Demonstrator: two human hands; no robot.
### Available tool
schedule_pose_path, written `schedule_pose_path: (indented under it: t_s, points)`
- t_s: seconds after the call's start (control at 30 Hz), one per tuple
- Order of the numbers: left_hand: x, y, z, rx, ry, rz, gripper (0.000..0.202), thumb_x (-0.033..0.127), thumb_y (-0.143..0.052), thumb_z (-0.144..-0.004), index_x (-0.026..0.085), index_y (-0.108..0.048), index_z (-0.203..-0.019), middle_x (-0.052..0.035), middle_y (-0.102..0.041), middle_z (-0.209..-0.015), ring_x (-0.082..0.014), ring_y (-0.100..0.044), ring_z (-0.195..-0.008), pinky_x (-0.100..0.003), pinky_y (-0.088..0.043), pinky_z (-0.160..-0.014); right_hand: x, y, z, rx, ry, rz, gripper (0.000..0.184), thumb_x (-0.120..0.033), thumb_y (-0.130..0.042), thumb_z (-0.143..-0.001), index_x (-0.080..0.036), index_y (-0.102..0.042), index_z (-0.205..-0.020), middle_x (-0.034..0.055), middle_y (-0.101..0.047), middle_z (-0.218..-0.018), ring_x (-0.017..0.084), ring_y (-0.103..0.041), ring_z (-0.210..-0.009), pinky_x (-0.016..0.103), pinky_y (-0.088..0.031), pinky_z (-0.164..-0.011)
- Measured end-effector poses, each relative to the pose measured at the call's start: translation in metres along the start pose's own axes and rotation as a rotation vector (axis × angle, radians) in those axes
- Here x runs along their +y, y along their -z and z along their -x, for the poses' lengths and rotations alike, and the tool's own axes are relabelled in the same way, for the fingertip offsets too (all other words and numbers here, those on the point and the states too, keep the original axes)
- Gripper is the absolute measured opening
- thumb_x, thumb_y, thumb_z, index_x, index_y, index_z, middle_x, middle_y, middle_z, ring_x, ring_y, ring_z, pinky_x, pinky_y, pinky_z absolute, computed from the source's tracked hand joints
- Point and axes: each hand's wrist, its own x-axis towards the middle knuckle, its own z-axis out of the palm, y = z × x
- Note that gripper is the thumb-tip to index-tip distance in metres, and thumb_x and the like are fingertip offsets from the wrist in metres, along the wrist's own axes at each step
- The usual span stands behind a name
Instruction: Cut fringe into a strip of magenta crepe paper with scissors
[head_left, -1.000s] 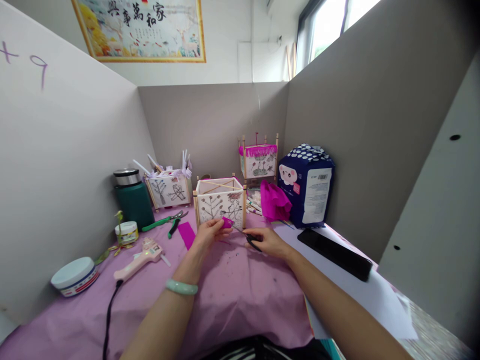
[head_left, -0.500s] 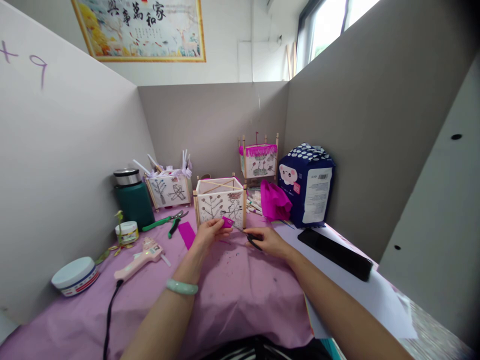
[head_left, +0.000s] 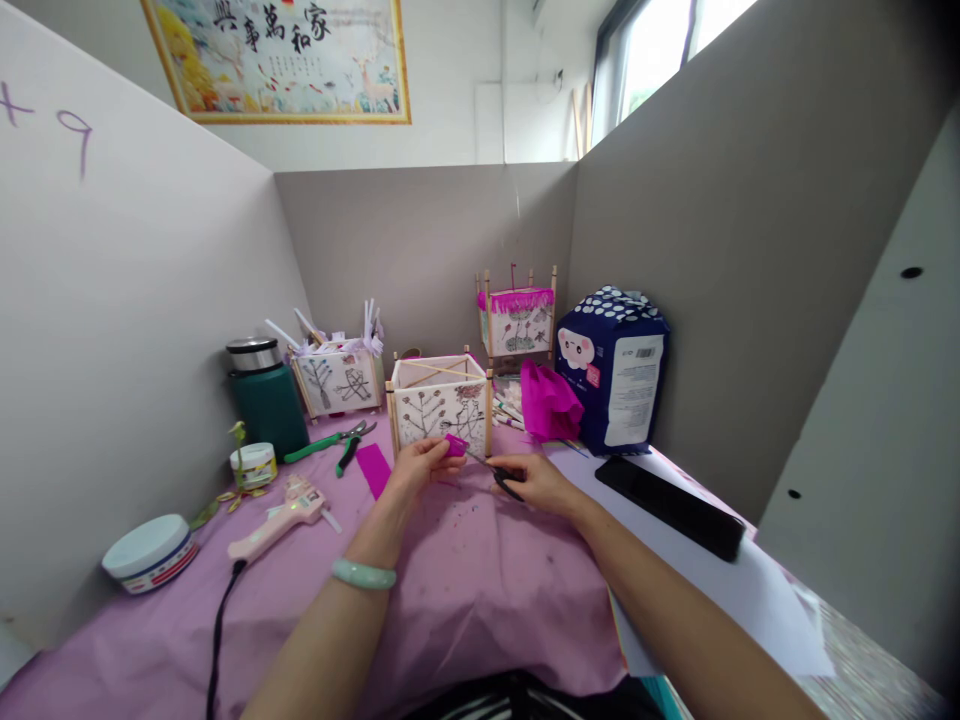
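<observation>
**Thin, Floppy and Easy to Tear**

From where I stand, the left hand point(head_left: 424, 470) is nearly closed, its thumb and fingers pinching a scrap of magenta crepe paper point(head_left: 454, 445) at the lower middle of the frame. The right hand point(head_left: 538, 484) curls around small black-handled scissors point(head_left: 505, 483), their blade tips just beside the scrap; I can't tell whether the blades are open. That paper looks feather-light and soft, likely to crease or tear under a hard grip, so finger and thumb close to its edge seem the best hold.

Just beyond the hands stands a square lantern frame point(head_left: 441, 415) with drawn paper panels, delicate and close to the blades. A loose magenta strip point(head_left: 373, 470) lies on the purple cloth point(head_left: 480, 610) to the left, with green-handled pliers point(head_left: 330, 445) and a pink glue gun point(head_left: 279, 522) further left. Crumpled magenta paper point(head_left: 550, 400) sits to the right.
</observation>
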Motion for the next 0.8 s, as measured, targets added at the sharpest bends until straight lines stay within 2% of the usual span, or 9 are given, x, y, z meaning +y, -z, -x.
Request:
schedule_pose_path:
  t_s: [0.17,0.43,0.8]
  points:
    - [0.0011,-0.0013,0.0018,-0.019,-0.007,0.001,0.008,0.014,-0.064,-0.082,0.008,-0.067,-0.081,-0.0125,-0.072,-0.071,-0.0176,-0.071,-0.064,-0.023,-0.056,-0.059,0.0014,-0.0003,-0.0004,0.007,-0.001,0.002,0.045,-0.031,-0.066,-0.074,-0.017,-0.067,-0.117,0.0064,-0.073,-0.096,0.021,-0.068,-0.081,0.03,-0.053,-0.074]
    - [-0.002,0.0014,-0.0021,-0.021,0.002,-0.018,0.01,0.016,-0.063,-0.083,0.007,-0.067,-0.081,-0.0132,-0.072,-0.071,-0.0154,-0.068,-0.057,-0.024,-0.056,-0.059,0.0023,-0.001,-0.0011,-0.014,-0.004,-0.044,0.046,-0.03,-0.065,-0.075,-0.015,-0.066,-0.118,0.0077,-0.073,-0.1,0.022,-0.068,-0.085,0.032,-0.053,-0.077]
    - [-0.0029,0.0018,-0.0017,-0.029,-0.01,-0.017,0.01,0.018,-0.066,-0.081,0.009,-0.066,-0.08,-0.0126,-0.073,-0.071,-0.0157,-0.069,-0.058,-0.024,-0.057,-0.059,0.0046,-0.0009,-0.0016,-0.003,0.007,-0.015,0.046,-0.032,-0.067,-0.075,-0.016,-0.066,-0.118,0.0065,-0.073,-0.098,0.021,-0.067,-0.083,0.031,-0.053,-0.077]
